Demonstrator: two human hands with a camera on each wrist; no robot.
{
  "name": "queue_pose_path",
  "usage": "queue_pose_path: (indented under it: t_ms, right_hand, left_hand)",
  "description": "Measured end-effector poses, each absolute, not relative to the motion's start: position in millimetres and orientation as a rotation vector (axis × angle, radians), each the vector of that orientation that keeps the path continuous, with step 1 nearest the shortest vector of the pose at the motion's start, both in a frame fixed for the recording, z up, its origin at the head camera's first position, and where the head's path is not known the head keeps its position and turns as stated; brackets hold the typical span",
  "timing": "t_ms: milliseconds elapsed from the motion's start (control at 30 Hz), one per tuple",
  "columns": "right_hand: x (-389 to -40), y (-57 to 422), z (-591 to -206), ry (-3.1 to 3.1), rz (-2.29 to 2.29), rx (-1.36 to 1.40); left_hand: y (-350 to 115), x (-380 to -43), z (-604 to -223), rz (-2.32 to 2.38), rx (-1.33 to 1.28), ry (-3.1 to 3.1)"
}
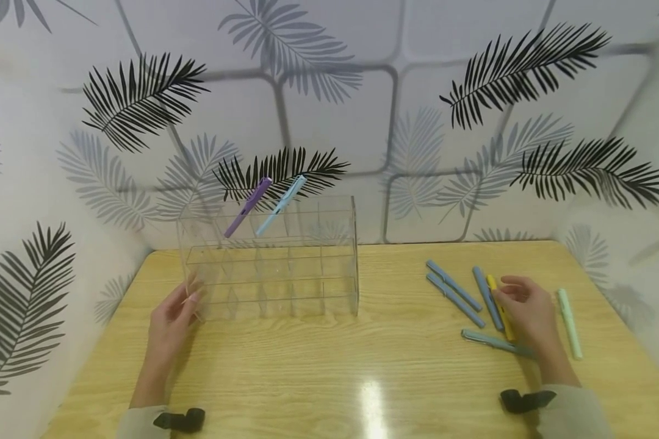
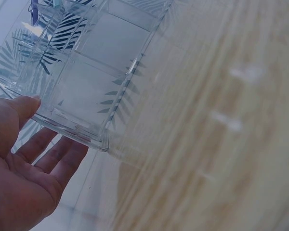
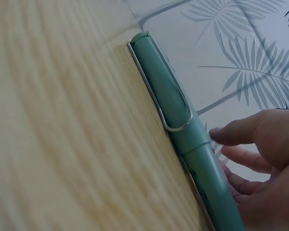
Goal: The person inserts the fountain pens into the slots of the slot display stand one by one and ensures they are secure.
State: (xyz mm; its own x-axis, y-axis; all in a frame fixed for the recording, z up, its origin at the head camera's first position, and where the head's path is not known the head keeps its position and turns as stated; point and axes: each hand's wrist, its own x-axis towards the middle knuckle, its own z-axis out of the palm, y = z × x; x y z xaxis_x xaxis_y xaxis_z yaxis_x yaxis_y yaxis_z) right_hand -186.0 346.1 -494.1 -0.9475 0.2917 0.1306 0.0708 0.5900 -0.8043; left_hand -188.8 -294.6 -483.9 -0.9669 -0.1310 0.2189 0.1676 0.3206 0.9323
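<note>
My left hand (image 1: pixel 170 317) grips the left side of a clear compartment organizer (image 1: pixel 269 299), thumb on one face and fingers behind the panel in the left wrist view. A purple pen (image 1: pixel 248 207) and a light blue pen (image 1: pixel 281 205) lean in its upper compartments. Over on the right, my right hand (image 1: pixel 529 308) has its thumb and index fingertips at the upper part of a yellow pen (image 1: pixel 508 326); cannot tell whether they pinch it. A teal green pen (image 3: pixel 176 96) lies in front of that hand and hides the fingertips and yellow pen in the right wrist view.
Beside the yellow pen lies a blue pen (image 1: pixel 487 299). Two more blue-grey pens, an upper one (image 1: pixel 454 285) and a lower one (image 1: pixel 456 300), lie to its left. A pale green pen (image 1: pixel 570 323) is right of my hand. The wooden table (image 1: pixel 318 372) meets a leaf-patterned wall (image 1: pixel 428 146).
</note>
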Motion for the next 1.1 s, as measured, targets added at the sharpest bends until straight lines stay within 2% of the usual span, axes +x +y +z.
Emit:
queue_pose_path:
  t_ms: [1100]
  right_hand:
    - [-186.2,349.2,-487.1,-2.697,1.144,-0.326]
  left_hand:
    - [-294.8,-189.0,-483.3,-1.699,-0.074,-2.329]
